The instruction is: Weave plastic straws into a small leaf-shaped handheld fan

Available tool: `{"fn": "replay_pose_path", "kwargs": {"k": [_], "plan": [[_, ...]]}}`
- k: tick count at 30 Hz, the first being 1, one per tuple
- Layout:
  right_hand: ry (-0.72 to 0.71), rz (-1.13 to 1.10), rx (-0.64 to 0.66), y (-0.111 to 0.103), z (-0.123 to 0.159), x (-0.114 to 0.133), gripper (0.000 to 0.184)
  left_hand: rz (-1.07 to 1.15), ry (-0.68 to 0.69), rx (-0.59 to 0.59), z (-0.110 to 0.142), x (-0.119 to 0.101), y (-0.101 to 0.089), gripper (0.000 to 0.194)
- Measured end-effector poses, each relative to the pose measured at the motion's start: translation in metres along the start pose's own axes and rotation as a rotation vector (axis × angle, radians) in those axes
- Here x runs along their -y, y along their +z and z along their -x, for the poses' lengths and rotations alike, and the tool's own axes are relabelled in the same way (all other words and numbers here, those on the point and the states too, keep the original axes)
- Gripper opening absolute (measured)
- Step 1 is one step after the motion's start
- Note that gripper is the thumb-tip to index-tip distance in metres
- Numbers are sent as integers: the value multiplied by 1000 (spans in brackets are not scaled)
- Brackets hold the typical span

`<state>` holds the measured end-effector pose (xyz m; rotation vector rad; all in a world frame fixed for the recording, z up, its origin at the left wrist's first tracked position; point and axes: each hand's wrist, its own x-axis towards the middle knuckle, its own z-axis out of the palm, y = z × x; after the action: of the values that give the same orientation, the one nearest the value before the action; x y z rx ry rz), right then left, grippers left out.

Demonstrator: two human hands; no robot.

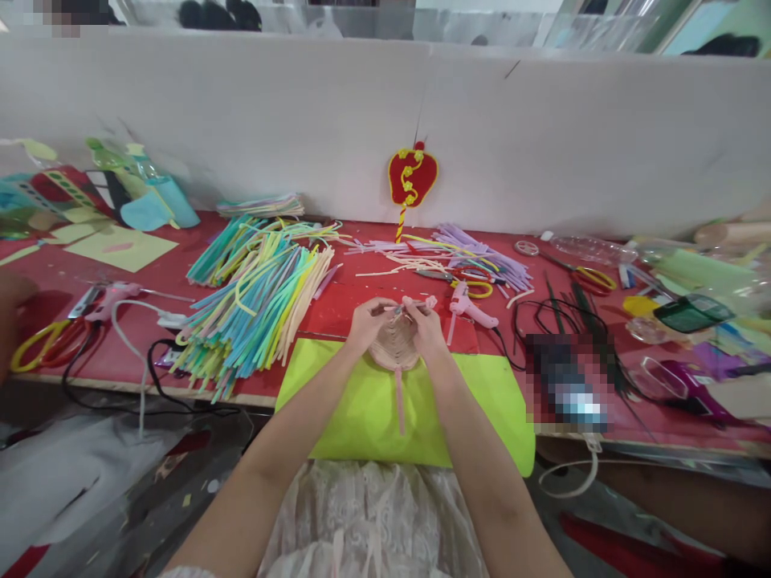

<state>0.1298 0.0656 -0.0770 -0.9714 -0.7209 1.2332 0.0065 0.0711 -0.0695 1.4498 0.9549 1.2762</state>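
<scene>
A beige fan-shaped piece [394,347] with a pink stem-like handle [401,405] points its handle toward me, over a yellow-green sheet [487,409]. My left hand [369,323] is closed at its upper left edge, the fingers bent together. On the upper right edge, my right hand [424,325] is closed too. Between the fingertips there are small pink bits [429,303], too small to make out fully. Just right of my right hand, a pink glue gun [467,305] lies on the red table [337,309].
A big heap of coloured pipe cleaners [259,297] lies to the left, and purple ones [482,253] lie behind. A red fan with yellow flowers [413,178] stands against the white partition [301,120]. Scissors [45,347], cables and a pixelated object [569,381] lie at the sides.
</scene>
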Motion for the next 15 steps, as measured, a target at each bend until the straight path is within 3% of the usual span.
{"fn": "replay_pose_path", "kwargs": {"k": [7, 15], "plan": [[12, 37, -9, 1, 3, 4, 27, 22, -62, 19, -2, 3, -1, 25], [-7, 0, 52, 1, 6, 8, 25, 241, -147, -43, -6, 12, 2, 27]]}}
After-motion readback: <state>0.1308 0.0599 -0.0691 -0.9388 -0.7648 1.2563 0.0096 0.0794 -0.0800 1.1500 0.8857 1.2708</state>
